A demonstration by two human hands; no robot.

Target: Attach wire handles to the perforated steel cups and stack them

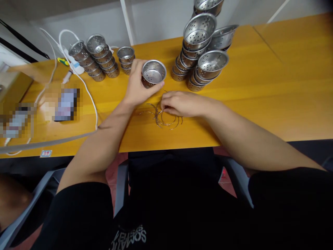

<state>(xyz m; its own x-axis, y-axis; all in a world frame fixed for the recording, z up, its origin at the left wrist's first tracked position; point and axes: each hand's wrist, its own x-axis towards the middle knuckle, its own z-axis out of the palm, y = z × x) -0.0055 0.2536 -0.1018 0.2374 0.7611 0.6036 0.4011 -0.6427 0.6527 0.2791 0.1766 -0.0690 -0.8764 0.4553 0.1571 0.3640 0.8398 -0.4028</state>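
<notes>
My left hand (136,85) grips a small perforated steel cup (153,73), held just above the yellow table (260,93) with its open mouth toward me. Below and to the right of it, my right hand (179,104) rests on the table with its fingers curled onto a loose pile of thin wire rings (162,118). The fingertips pinch at the wires; which wire they hold is hidden by the fingers.
Leaning stacks of larger perforated steel bowls (205,59) stand at the back right of my hands. Stacks of small steel cups (100,59) lie at the back left. A white power strip and cable (75,64) and blurred objects (63,104) occupy the left. The table edge runs near my body.
</notes>
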